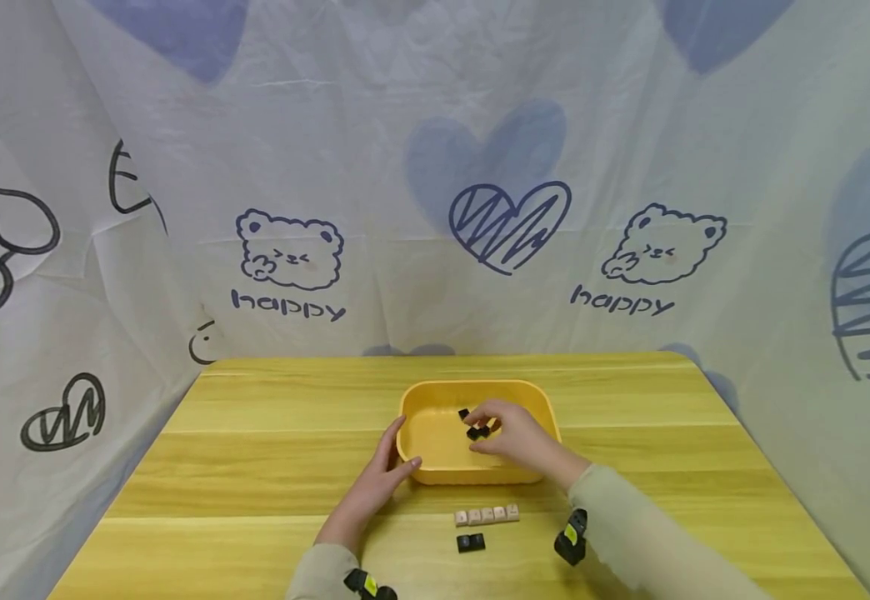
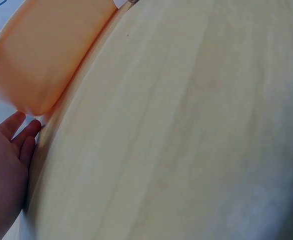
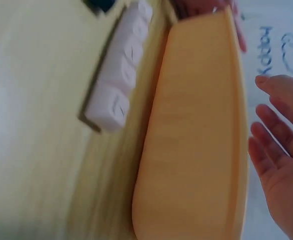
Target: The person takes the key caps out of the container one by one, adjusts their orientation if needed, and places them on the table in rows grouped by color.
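Left hand (image 1: 375,487) braces the yellow tray's (image 1: 435,477) near-left corner with relaxed straight fingers while right hand (image 1: 513,433) reaches inside, fingers seemingly pinching black keycaps (image 1: 477,432); best keep the tray steady and lift clear of its wall toward the tabletop (image 1: 255,467).
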A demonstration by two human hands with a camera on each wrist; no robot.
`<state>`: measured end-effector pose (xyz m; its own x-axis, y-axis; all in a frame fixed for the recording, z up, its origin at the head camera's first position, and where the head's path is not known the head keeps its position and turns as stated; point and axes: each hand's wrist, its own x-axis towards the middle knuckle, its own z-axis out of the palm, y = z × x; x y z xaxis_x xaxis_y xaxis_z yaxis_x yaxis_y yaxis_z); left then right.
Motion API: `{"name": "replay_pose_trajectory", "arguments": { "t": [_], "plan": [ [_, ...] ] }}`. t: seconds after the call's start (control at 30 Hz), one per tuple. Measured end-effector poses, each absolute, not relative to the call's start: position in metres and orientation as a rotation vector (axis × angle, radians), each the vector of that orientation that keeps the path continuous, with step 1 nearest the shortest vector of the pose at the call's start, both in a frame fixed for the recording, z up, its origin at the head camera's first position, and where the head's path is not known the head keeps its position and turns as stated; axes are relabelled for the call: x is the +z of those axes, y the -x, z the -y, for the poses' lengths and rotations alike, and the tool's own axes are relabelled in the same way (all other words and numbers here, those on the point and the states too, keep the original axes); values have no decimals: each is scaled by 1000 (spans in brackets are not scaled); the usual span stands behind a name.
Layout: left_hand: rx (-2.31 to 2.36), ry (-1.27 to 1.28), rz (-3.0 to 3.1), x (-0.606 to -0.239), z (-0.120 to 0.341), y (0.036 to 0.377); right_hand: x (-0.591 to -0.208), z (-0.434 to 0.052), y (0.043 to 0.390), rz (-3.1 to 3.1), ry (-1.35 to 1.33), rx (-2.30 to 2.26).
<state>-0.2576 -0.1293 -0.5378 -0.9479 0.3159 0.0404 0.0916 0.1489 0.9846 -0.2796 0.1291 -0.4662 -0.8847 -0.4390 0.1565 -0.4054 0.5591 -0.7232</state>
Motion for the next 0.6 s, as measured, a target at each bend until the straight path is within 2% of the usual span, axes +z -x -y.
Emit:
{"name": "replay_pose_trajectory", "arguments": {
  "t": [0.3,0.6],
  "plan": [
    [1919,-391,-2220,-540,130,259,-478,-131,310,-2657,724,-1146],
    [1926,-402,-2224,-542,131,259,-487,-129,324,-2612,585,-1045]
  ]
}}
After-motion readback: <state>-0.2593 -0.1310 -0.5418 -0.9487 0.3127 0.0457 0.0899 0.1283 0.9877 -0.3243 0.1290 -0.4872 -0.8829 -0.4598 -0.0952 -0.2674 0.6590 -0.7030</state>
